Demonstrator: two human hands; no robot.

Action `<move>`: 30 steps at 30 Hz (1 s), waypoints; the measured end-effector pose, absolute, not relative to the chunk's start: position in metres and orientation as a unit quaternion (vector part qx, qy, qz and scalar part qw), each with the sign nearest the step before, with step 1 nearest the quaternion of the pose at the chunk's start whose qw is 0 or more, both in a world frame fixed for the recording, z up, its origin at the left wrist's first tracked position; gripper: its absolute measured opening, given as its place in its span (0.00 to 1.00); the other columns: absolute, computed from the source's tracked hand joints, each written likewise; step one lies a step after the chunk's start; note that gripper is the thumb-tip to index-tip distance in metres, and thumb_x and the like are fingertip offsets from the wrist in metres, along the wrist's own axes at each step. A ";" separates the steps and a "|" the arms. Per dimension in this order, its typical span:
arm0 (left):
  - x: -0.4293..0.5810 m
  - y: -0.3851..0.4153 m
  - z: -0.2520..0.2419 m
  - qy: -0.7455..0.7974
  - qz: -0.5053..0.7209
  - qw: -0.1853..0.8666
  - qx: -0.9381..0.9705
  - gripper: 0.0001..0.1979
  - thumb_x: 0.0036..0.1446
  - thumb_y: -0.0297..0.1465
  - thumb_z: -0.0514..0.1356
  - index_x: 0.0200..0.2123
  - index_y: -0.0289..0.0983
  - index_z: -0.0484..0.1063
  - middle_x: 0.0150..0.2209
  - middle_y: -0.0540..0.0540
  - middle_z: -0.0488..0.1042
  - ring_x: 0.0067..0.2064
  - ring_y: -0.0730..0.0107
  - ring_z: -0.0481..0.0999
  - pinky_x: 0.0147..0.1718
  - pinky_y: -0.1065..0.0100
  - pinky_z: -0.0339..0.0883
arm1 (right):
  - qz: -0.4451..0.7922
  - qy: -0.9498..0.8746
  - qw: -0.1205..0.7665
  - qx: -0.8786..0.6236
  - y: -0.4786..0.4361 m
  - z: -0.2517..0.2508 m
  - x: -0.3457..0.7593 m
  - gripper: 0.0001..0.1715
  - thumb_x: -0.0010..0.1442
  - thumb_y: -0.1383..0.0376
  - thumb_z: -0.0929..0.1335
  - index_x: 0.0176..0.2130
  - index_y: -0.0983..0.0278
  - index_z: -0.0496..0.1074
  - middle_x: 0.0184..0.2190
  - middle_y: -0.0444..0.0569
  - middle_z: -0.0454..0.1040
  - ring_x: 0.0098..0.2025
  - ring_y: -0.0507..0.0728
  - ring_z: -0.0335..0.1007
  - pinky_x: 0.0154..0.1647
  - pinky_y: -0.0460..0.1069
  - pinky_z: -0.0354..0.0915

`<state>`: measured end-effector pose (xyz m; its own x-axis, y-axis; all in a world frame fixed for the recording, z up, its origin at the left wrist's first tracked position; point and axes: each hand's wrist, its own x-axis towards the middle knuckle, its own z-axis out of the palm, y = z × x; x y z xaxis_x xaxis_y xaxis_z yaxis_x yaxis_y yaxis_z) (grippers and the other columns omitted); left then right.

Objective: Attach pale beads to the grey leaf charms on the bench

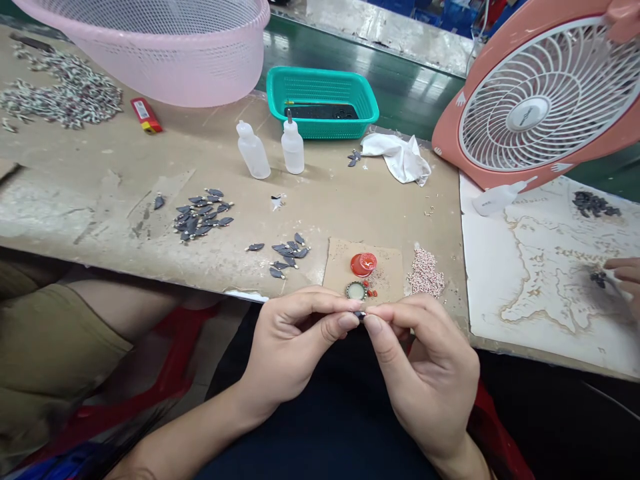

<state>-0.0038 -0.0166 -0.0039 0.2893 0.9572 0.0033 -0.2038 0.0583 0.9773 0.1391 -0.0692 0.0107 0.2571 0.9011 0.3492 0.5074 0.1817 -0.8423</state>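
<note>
The left hand (285, 347) and the right hand (425, 363) meet at the near edge of the counter (327, 193), pinching one tiny dark piece (359, 315) between thumbs and fingertips, which hide much of it. The hands also cover the near side of a cardboard square (340, 260). On it, just beyond the fingers, lie a bottle cap (357, 291) and a few red bits (371, 292), with a small red container (363, 265) behind. A heap of pinkish beads (425, 275) sits beside the cardboard's right side.

To the left are a small cluster of dark leaf-shaped pieces (288, 252) and a larger one. Farther back stand two squeeze bottles (253, 155), in front of a green basket (323, 128) holding a black phone-like object (320, 111); a white cloth (400, 160) is crumpled near the basket. A pink basket (200, 73) fills the far left, and a fan (530, 115) the far right. Another person's hand (625, 270) reaches over a patterned sheet (500, 267) at right.
</note>
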 end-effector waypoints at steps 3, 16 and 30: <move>-0.003 -0.017 -0.005 0.369 0.475 0.608 0.518 0.11 0.54 0.22 0.69 0.35 0.46 0.84 0.32 0.50 0.82 0.28 0.73 0.78 0.28 0.74 0.75 | 0.206 -0.576 0.505 -0.609 -0.069 0.011 0.139 0.08 0.59 0.73 0.71 0.36 0.59 0.76 0.29 0.41 0.73 0.30 0.50 0.68 0.26 0.46 0.63; -0.003 -0.020 -0.010 0.357 0.488 0.560 0.565 0.13 0.54 0.20 0.68 0.35 0.45 0.84 0.33 0.53 0.82 0.34 0.74 0.81 0.35 0.76 0.76 | 0.206 -0.595 0.490 -0.603 -0.068 0.011 0.140 0.07 0.59 0.73 0.70 0.35 0.62 0.77 0.27 0.42 0.73 0.28 0.50 0.67 0.26 0.46 0.64; -0.064 0.036 -0.039 0.590 0.454 0.189 0.640 0.09 0.60 0.35 0.65 0.43 0.42 0.80 0.44 0.52 0.81 0.44 0.61 0.80 0.41 0.60 0.72 | -0.012 -0.518 0.383 -0.765 -0.077 -0.029 0.218 0.11 0.63 0.62 0.69 0.44 0.61 0.78 0.33 0.47 0.73 0.30 0.53 0.68 0.34 0.51 0.69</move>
